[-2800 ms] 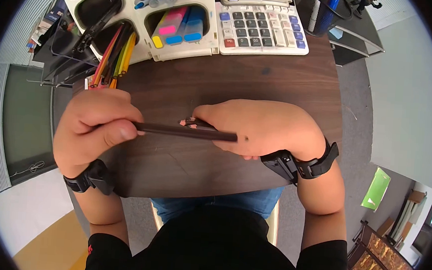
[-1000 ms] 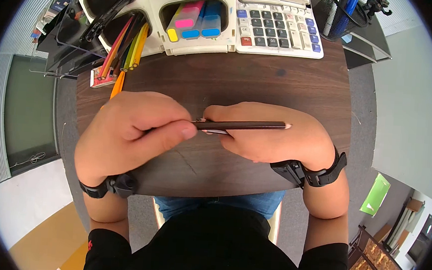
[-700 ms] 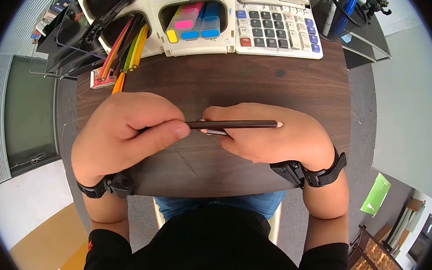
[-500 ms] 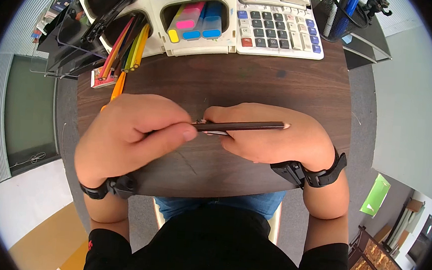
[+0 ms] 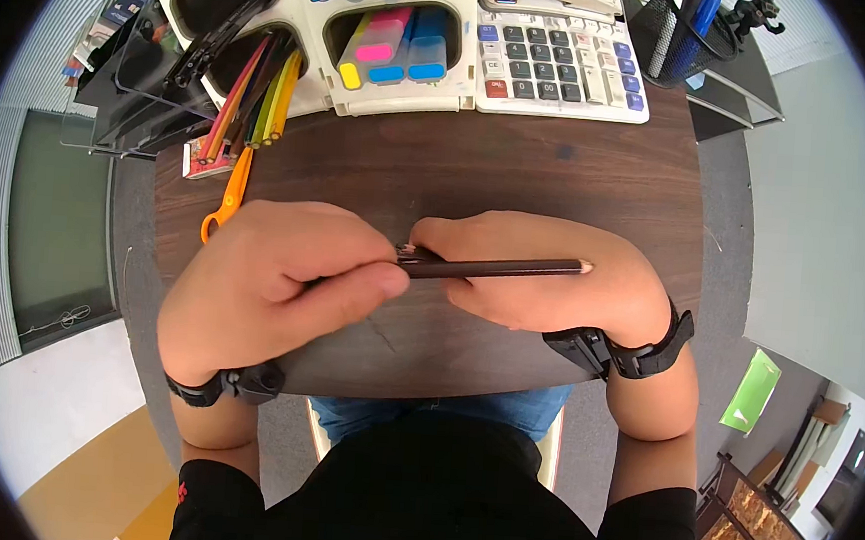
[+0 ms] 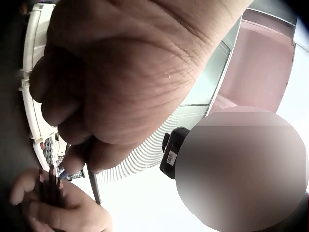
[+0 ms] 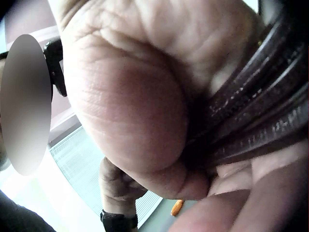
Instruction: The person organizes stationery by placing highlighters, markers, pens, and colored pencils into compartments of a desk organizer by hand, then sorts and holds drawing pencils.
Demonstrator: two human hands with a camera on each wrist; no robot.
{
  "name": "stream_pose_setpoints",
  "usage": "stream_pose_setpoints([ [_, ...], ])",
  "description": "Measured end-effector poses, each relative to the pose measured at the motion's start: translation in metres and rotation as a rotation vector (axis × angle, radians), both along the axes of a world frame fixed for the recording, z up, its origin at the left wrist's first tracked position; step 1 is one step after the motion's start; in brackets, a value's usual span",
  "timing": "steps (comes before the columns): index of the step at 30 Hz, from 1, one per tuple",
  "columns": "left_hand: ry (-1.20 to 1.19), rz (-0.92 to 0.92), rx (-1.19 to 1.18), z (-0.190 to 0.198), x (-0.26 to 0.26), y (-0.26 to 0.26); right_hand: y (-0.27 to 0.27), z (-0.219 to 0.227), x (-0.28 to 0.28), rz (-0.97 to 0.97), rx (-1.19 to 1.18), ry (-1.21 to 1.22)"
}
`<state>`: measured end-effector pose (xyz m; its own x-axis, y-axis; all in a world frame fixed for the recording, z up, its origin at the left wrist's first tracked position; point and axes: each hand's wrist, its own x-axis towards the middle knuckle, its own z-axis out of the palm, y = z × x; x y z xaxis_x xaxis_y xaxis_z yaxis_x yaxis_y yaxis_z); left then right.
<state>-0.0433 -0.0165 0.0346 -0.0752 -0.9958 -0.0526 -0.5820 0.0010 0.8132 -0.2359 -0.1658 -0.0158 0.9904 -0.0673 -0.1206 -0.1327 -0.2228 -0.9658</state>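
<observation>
My left hand (image 5: 281, 285) pinches a dark brown pencil (image 5: 513, 270) between thumb and fingers. The pencil lies nearly level in the head view, its sharpened pale tip pointing right and overlapping the back of my right hand (image 5: 564, 254). A bundle of several dark pencils (image 7: 260, 101) sits in the grip of the right hand, filling its palm in the right wrist view. Seen from the left wrist, the bundled pencils (image 6: 52, 186) show pinkish ends by the right thumb, below the left hand. In the head view the right hand hides most of the bundle.
Orange-handled scissors (image 5: 221, 217) lie left, beside coloured pencils (image 5: 264, 98) in a white organizer (image 5: 404, 105) that also holds highlighters (image 5: 378, 50). A calculator (image 5: 557, 73) and mesh pen cup (image 5: 684, 47) stand behind on the brown desk (image 5: 500, 164).
Earliest, the held pencil's blunt end pointed right; from one second ago the sharpened tip does. Since then my left hand has shifted slightly right and toward the body, uncovering more of the scissors.
</observation>
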Motion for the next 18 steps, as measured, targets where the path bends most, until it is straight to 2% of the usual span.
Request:
stream_pose_setpoints([
  [2,-0.011,-0.050,-0.052,-0.002,-0.003,-0.001,-0.003,0.006,0.009,0.166,-0.086,0.188],
  [6,-0.013,-0.014,-0.024,0.007,0.011,0.003,0.003,-0.004,0.004,0.061,-0.192,0.030],
  [8,-0.027,0.030,-0.007,0.009,0.017,0.005,0.004,0.008,0.009,0.136,-0.311,0.211],
  [15,-0.031,0.003,0.007,0.002,0.006,0.001,0.004,0.009,0.008,0.165,-0.253,0.226],
  [17,0.032,0.018,-0.041,-0.007,-0.001,-0.001,0.007,-0.006,0.004,0.092,-0.385,-0.108],
  [18,0.031,0.020,-0.040,-0.009,-0.004,-0.001,0.006,-0.007,0.004,0.093,-0.383,-0.109],
])
